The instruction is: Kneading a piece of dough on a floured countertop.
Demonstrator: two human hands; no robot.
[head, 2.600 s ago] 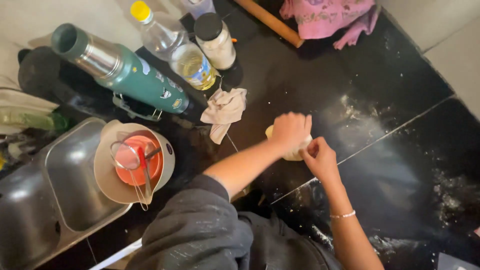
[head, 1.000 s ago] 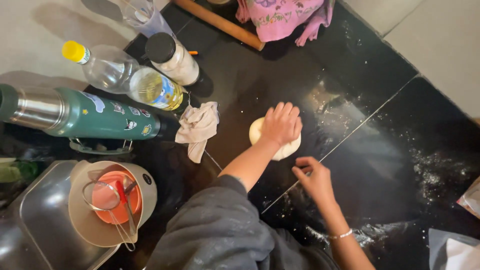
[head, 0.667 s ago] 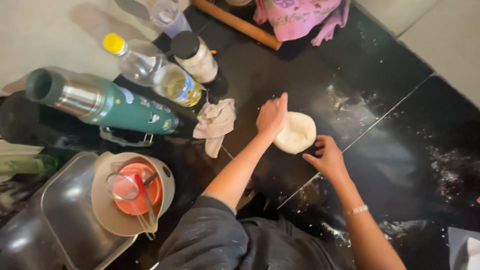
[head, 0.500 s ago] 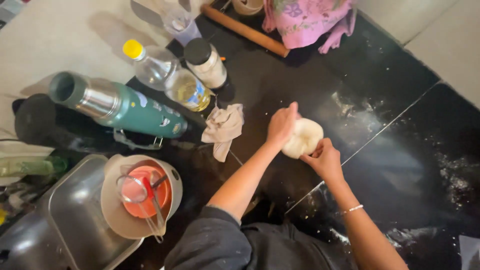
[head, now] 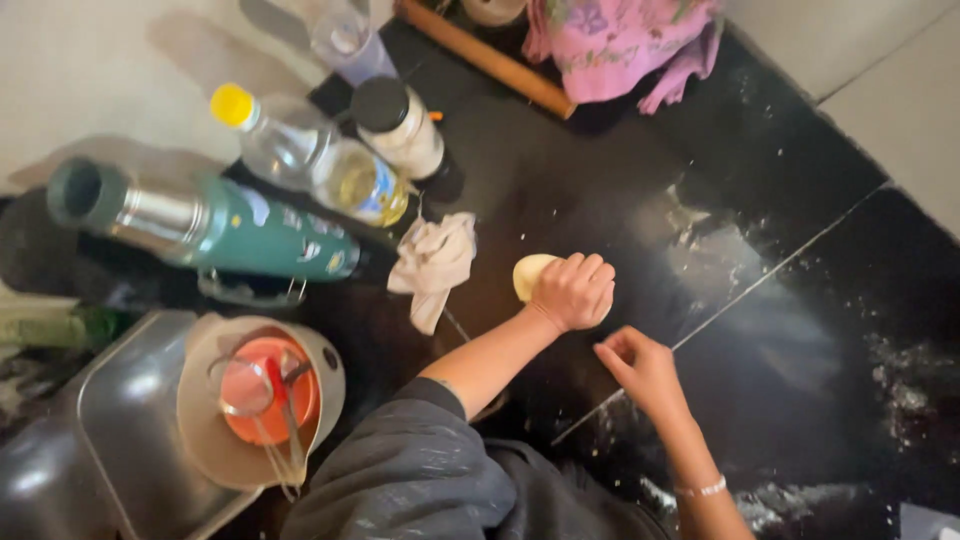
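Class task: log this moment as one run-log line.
left hand: fist pressing dough | right hand: on counter, off dough | cloth: beside dough

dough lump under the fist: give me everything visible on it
The dough is a pale cream, smooth, soft-looking lump lying on the black floured counter. Only its left edge shows as a rounded crescent; the rest is hidden under the left hand, which is closed into a fist and rests on top of it. The right hand is off it, nearer the person, over the counter. A crumpled beige cloth lies to its left, apart from it.
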